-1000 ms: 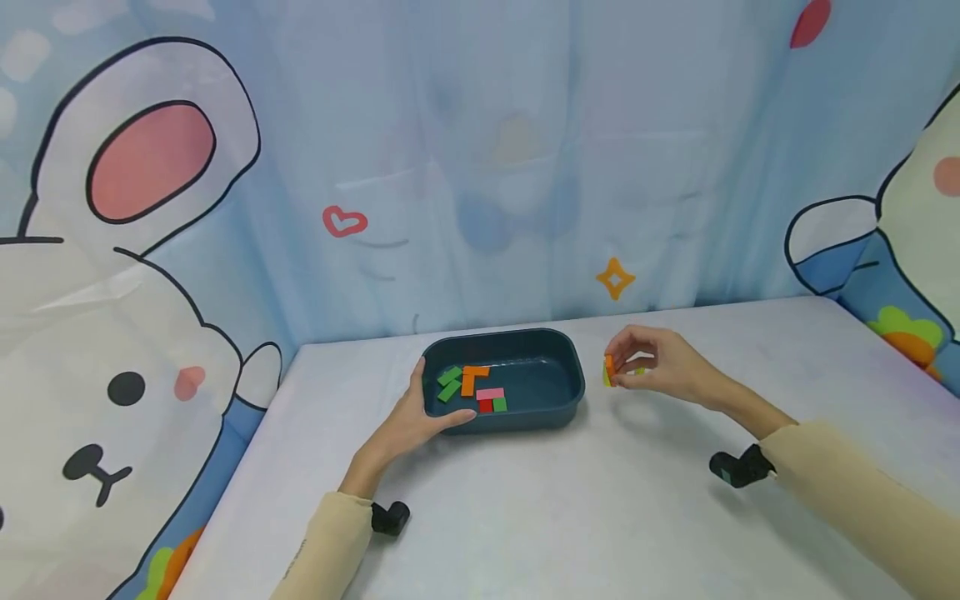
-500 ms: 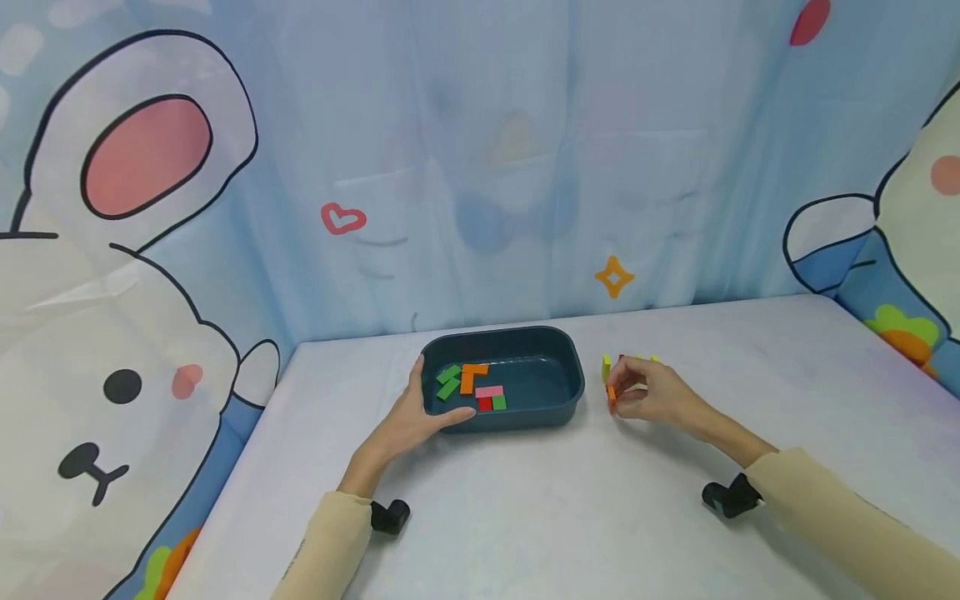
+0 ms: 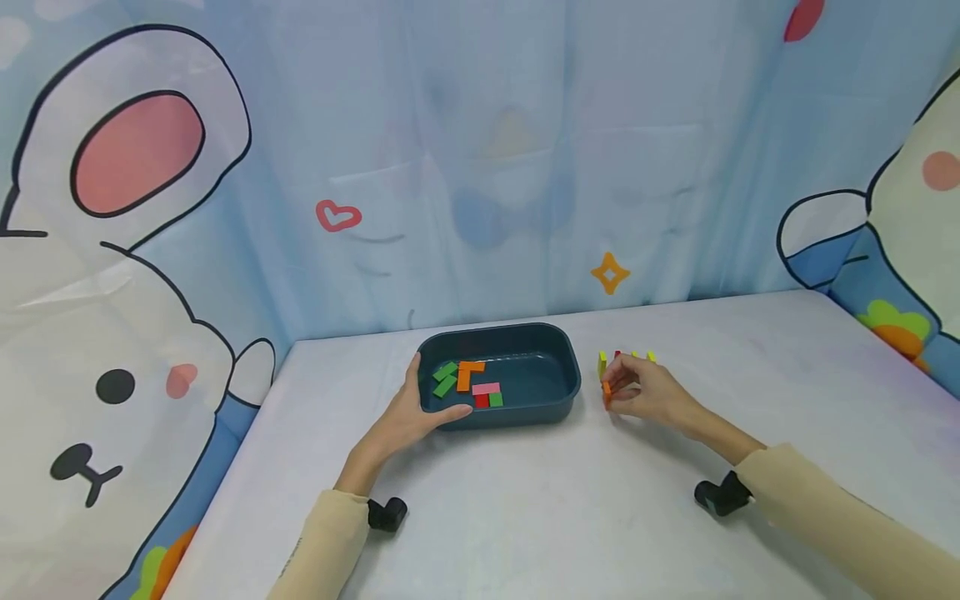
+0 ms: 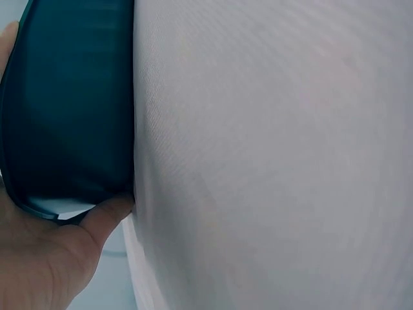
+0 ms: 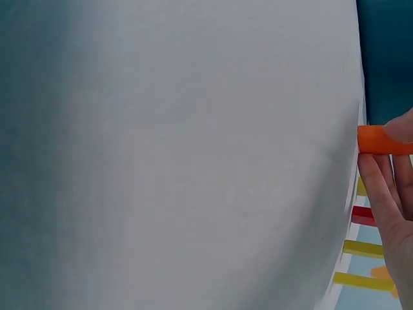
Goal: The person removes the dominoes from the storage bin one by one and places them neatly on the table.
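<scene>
My left hand point(image 3: 405, 412) grips the left end of a dark teal plastic tub point(image 3: 536, 414), thumb along the front wall and fingers at the left side. Inside lie small blocks: green ones point(image 3: 445, 386), an orange pair point(image 3: 464, 381), a pink one point(image 3: 486, 388), a red one point(image 3: 482, 401) and another green. To the right of the tub, my right hand point(image 3: 647, 392) pinches an orange block point(image 5: 373, 139) between thumb and fingers. It stands on end, its lower end at the tabletop. Behind that hand stand a yellow block point(image 3: 602, 363), a red block point(image 5: 363, 216) and further yellow ones.
A white cloth covers the table point(image 3: 570, 517). At its far edge hangs a light blue curtain point(image 3: 510, 167) with cartoon prints. A black wrist camera point(image 3: 387, 515) sits at the left sleeve, another point(image 3: 722, 494) at the right.
My right hand has come nearer to me, bringing the orange block from beside the yellow block down to the table in front. The row of standing blocks shows behind it. The left hand stays on the tub.
</scene>
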Tool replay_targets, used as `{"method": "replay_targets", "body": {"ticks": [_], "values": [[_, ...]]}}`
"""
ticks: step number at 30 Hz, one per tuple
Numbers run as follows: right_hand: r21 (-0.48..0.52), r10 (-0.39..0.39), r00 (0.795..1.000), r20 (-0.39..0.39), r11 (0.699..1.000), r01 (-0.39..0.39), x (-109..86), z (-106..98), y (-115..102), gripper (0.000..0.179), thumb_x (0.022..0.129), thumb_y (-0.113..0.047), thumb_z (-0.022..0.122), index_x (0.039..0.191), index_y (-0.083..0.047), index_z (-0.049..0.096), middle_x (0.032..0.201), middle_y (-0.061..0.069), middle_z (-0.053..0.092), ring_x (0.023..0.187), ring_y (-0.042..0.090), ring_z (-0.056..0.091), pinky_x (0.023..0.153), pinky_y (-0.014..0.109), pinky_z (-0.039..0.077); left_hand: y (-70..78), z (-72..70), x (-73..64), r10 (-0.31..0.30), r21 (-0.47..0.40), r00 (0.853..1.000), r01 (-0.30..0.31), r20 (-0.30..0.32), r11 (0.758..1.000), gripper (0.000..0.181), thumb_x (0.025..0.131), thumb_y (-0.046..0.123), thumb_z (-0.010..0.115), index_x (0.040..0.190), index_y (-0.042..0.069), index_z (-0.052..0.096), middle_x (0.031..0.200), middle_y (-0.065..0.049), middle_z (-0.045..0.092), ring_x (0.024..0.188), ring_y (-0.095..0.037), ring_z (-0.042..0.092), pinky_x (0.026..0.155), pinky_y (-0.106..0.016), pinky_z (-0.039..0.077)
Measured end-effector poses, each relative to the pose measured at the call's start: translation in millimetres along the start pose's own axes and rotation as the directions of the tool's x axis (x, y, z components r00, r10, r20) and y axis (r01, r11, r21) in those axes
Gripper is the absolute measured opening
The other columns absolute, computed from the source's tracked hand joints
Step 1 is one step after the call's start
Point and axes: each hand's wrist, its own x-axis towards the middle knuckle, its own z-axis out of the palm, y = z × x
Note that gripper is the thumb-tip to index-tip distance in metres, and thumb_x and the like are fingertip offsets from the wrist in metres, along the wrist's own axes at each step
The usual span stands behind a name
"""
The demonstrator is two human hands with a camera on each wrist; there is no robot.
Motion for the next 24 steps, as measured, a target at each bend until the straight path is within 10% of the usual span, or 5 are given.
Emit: {"method": "replay_targets", "body": {"ticks": [24], "values": [[-0.005, 0.030, 0.999, -0.024, 1.000, -0.030, -2.4, 2.0, -3.3, 0.039, 0.081, 0.012, 0.081, 0.114, 0.006, 0.060, 0.108, 0.017, 0.064, 0.101, 0.033, 0.064, 0.081, 0.020, 0.058, 3.2, -2.1, -2.1, -0.011, 0.012, 1.000, 0.011, 0.008, 1.000, 0.134, 0.080, 0.068, 0.081, 0.169, 0.017, -0.006, 0.173, -0.021, 0.012, 0.156, -0.043, 0.023, 0.120, -0.068, 0.025]]}}
